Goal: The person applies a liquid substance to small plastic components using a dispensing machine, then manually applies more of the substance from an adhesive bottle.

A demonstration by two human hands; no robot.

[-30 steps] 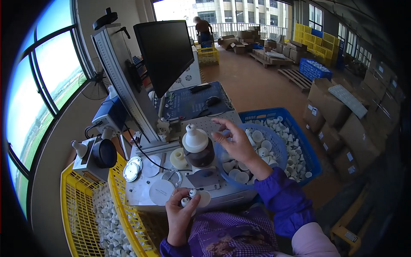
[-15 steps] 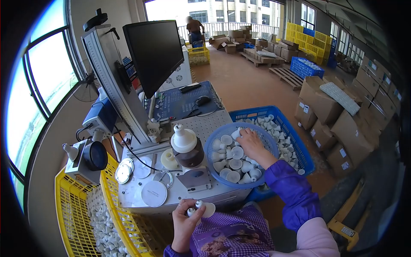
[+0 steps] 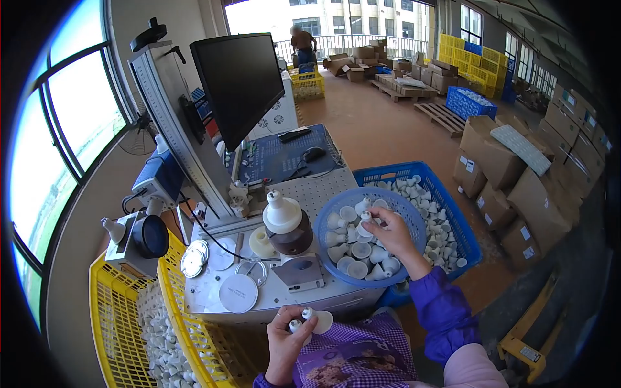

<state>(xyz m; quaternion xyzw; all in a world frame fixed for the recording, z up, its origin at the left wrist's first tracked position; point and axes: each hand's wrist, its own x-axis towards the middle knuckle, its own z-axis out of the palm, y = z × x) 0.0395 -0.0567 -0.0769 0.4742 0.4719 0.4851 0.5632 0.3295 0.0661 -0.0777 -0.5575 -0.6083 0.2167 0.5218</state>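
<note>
My left hand (image 3: 284,343) is closed around two white spotlight bulbs (image 3: 321,321), held low in front of the apron with their bases pointing up. My right hand (image 3: 392,234) pinches another white bulb (image 3: 365,222), base up, just above the round blue basket (image 3: 325,260). Loose white bulbs (image 3: 358,251) fill that basket, their lenses and bases facing different ways. Left of the basket, one white bulb (image 3: 283,213) stands base up on a dark round holder (image 3: 292,240) on the machine table.
A blue crate (image 3: 467,242) of bulbs stands behind the basket. Yellow crates (image 3: 169,304) with more bulbs are at lower left. A monitor (image 3: 236,84) and a laser-like head (image 3: 152,236) flank the column. Cartons (image 3: 498,155) are stacked right; a person (image 3: 302,45) is far back.
My right hand has lifted a bulb out of the pile and drawn it slightly toward me, base up. My left hand keeps its two bulbs. The view has shifted slightly.
</note>
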